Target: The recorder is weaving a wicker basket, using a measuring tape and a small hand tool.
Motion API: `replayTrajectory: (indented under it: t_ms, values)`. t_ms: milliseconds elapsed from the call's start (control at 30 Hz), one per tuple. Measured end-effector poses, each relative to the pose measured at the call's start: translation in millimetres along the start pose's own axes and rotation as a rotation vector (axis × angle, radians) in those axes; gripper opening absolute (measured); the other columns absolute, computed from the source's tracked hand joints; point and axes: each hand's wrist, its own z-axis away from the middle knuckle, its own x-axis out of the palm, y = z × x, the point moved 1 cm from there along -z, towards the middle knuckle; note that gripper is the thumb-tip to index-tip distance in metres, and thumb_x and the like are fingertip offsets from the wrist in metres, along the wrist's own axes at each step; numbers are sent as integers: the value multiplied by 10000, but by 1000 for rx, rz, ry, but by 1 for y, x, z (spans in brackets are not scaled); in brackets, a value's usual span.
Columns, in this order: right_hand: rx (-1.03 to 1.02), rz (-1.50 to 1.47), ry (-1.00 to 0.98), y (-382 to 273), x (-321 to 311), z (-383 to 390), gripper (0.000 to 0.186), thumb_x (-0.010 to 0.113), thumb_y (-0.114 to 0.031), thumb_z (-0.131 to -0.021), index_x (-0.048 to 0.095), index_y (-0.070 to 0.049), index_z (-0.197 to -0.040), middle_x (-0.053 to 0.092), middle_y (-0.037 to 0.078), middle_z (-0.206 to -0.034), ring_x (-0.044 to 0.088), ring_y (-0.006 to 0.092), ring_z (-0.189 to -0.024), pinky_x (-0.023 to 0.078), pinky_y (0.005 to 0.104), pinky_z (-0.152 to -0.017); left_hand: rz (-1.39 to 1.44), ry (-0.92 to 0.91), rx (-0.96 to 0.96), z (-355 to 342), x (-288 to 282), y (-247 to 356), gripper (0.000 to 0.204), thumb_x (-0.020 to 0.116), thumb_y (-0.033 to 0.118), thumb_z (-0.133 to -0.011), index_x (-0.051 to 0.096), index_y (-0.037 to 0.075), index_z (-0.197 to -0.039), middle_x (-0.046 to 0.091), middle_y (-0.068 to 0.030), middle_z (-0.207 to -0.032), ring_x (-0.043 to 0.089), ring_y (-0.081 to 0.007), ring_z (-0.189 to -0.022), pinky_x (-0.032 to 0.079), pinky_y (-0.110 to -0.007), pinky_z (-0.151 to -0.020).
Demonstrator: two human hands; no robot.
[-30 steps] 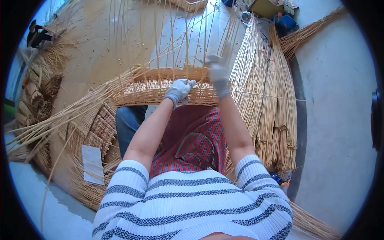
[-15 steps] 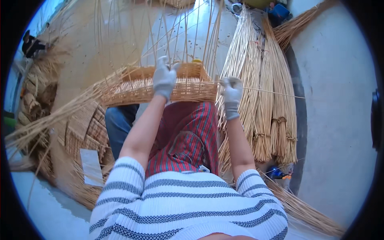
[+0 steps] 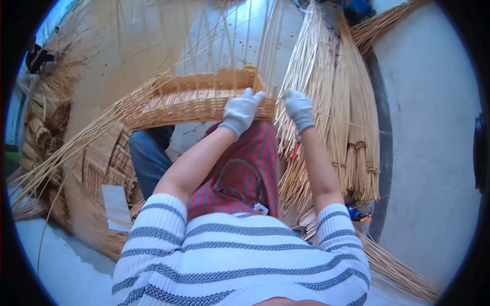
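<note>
Reed bundles (image 3: 332, 102), pale, tied, on the floor; 2 o'clock. Basket (image 3: 184, 113), oblong, part-woven, loose stakes rising; 11 o'clock, above the lap. Woven panels (image 3: 102, 160), 9 o'clock. White sheet (image 3: 116, 208), 8 o'clock. Left hand (image 3: 240, 112), gloved, against the basket's near wall, 12 o'clock; grip cannot be told. Right hand (image 3: 299, 108), gloved, between 1 and 2 o'clock, fingers narrowed on a thin strand (image 3: 280, 99).

Worn on the head, above and behind the woven basket (image 3: 178, 113); facing steeply down and forward over it, near enough to show its weave, wide enough for floor (image 3: 148, 38) well beyond it.
</note>
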Motion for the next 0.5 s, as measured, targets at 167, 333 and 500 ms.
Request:
replayTrajectory:
  t_ms: [167,333,500]
  values:
    - [16,114,35,-29,-39,-2,150,588,-198,-873,676,-119,-964,696,145,-918,662,338,-861,508,446,-782,425,301,165,39,-3,-27,495,663,137,-850,531,179,-1326,526,-146,-1336,638,-334,-1050,524,-440,-904]
    - [110,-584,209,-90,-31,45,236,658,-88,-889,626,-34,-1116,652,133,-1102,634,287,-984,480,372,-919,151,849,-482,169,-56,-160,127,693,205,-852,682,79,-863,653,-99,-862,620,-307,-821,493,-416,-779]
    - [-139,-1014,-423,-248,17,84,185,613,-57,-908,676,-47,-1082,708,115,-1025,670,209,-974,519,337,-882,40,462,-973,202,-95,-238,724,563,686,-857,664,-13,-1016,695,-236,-973,647,-400,-887,490,-475,-808]
